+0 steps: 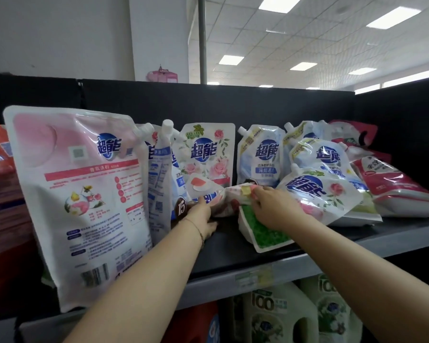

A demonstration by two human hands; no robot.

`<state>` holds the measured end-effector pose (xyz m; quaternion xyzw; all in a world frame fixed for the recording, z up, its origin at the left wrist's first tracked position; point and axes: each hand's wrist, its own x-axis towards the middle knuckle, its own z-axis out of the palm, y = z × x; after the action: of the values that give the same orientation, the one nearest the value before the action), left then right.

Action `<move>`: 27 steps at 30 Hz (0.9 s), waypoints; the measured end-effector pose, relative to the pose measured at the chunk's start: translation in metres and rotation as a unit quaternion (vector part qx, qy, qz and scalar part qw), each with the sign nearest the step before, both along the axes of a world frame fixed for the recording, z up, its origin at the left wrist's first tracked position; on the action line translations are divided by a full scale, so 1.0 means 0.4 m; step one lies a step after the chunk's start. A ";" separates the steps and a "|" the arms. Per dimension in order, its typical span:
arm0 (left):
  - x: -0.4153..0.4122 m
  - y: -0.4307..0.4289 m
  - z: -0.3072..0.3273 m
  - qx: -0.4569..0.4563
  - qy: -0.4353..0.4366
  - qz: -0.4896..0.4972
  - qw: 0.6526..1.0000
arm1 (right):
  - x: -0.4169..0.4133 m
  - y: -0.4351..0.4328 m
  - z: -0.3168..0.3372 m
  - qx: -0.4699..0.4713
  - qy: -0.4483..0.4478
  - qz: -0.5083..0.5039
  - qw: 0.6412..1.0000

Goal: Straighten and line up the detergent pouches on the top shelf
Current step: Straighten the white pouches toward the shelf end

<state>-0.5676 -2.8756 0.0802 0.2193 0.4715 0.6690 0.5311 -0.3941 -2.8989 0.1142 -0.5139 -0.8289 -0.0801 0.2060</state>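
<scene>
A crumpled floral pouch (229,198) lies flat on the top shelf (233,241) between both my hands. My left hand (204,215) grips its left end and my right hand (274,206) grips its right end. A pouch of green beads (263,231) lies under my right hand. A big pink pouch (82,201) stands upright at the left. Behind it, a narrow blue pouch (160,179), a rose-print pouch (208,154) and a blue pouch (260,154) stand upright. To the right, several pouches (322,191) lie toppled in a heap.
A red and white bag (391,184) lies at the far right of the shelf, red packs (0,174) at the far left. The black back panel (233,105) closes the shelf behind. Green and white jugs (282,315) stand on the shelf below.
</scene>
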 end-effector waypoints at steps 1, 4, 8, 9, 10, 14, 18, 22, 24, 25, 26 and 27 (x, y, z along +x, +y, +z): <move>-0.005 0.024 0.000 -0.002 0.004 0.000 1.000 | -0.003 0.000 0.001 -0.001 -0.004 -0.004 1.000; 0.010 0.020 0.045 -0.017 0.044 0.033 0.998 | -0.009 -0.006 0.008 -0.017 -0.022 -0.025 0.999; 0.037 -0.007 0.109 0.006 0.087 0.059 0.994 | -0.020 -0.011 0.014 -0.041 -0.012 -0.040 0.998; 0.038 -0.008 0.121 0.020 0.078 0.060 0.995 | -0.026 -0.011 0.014 -0.046 -0.002 -0.044 0.998; 0.039 0.005 0.132 0.029 0.071 0.066 0.995 | -0.032 -0.011 0.014 -0.054 0.006 -0.050 0.997; 0.049 0.028 0.198 0.066 0.154 0.109 0.980 | -0.067 -0.005 0.013 -0.070 0.044 -0.077 0.994; 0.077 0.001 0.268 0.122 0.273 0.143 0.943 | -0.114 0.002 0.025 -0.059 0.157 -0.076 0.983; 0.073 -0.041 0.303 0.139 0.371 0.191 0.898 | -0.146 0.000 0.027 -0.059 0.215 -0.027 0.974; 0.074 -0.059 0.317 0.141 0.412 0.210 0.875 | -0.156 0.003 0.027 -0.048 0.240 -0.005 0.970; 0.077 -0.070 0.323 0.146 0.426 0.213 0.867 | -0.159 0.004 0.029 -0.041 0.258 0.010 0.965; 0.079 -0.078 0.329 0.153 0.441 0.217 0.857 | -0.159 0.004 0.031 -0.028 0.279 0.028 0.959; 0.083 -0.088 0.337 0.164 0.453 0.220 0.848 | -0.159 0.002 0.033 -0.006 0.301 0.049 0.952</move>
<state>-0.5346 -2.9107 0.2150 0.4726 0.5791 0.6622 0.0535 -0.4577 -2.8982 0.1275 -0.4747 -0.7528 0.0938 0.4463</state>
